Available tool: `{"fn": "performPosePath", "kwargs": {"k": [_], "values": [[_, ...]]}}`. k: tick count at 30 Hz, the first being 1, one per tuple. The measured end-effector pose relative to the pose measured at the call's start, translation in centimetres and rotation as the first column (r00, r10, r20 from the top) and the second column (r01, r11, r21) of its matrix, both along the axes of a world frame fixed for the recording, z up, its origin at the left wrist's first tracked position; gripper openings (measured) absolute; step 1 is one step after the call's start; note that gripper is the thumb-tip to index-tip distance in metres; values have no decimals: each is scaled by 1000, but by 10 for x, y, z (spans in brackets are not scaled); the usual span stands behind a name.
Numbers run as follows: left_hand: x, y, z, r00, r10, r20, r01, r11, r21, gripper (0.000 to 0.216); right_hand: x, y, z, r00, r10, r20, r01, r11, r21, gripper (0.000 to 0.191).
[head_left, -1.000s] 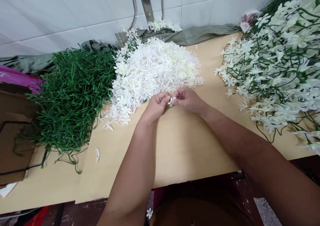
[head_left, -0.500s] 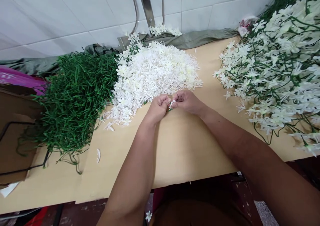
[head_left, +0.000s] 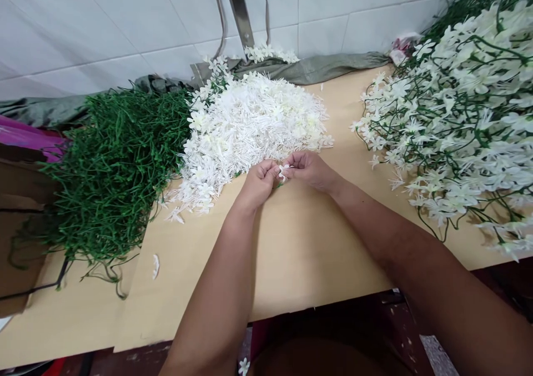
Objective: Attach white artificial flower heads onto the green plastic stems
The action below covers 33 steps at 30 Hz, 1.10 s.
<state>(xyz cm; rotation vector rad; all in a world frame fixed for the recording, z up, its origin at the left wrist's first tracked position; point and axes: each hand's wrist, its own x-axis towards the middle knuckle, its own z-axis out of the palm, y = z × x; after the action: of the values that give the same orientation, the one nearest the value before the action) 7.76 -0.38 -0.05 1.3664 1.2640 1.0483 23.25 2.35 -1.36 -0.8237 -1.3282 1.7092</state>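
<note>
My left hand point(head_left: 259, 183) is closed in a pinch over the front edge of a heap of white artificial flower pieces point(head_left: 254, 123). A bit of green stem point(head_left: 278, 185) shows just below its fingertips; most of that stem is hidden. My right hand point(head_left: 310, 169) pinches a small white artificial flower point(head_left: 283, 171) between thumb and forefinger. The two hands' fingertips nearly meet at this flower. Whether flower and stem are joined cannot be made out.
Loose green stems point(head_left: 120, 165) are piled at the left, beside a cardboard box point(head_left: 25, 242). Stemmed white flowers point(head_left: 470, 126) are heaped at the right. A white scrap point(head_left: 155, 266) lies on the cardboard-covered table point(head_left: 316, 254). A tiled wall point(head_left: 112, 15) stands behind.
The fingertips have shifted slightly around the flower, and its petals now show more plainly between them. The whole view has moved a little, with the table's things sliding left.
</note>
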Motion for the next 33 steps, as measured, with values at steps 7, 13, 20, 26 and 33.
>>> {"fn": "performPosePath", "kwargs": {"k": [7,13,20,26,33], "values": [[3,2,-3,998,63,15,-63,998,-6,33,-3,0,-3,999,-51,1,51,999,-15,44],[8,1,-5,997,71,5,-71,997,24,33,-3,0,-4,994,-100,47,98,994,37,44],[14,1,-7,987,148,-65,-145,988,55,28,-7,-2,-2,983,-167,80,161,984,75,47],[13,2,-8,992,123,-11,-123,992,12,28,-7,0,-3,980,-188,67,183,980,80,48],[2,2,-4,992,-58,111,62,998,-25,51,1,0,0,993,-95,-65,91,995,-51,47]]}}
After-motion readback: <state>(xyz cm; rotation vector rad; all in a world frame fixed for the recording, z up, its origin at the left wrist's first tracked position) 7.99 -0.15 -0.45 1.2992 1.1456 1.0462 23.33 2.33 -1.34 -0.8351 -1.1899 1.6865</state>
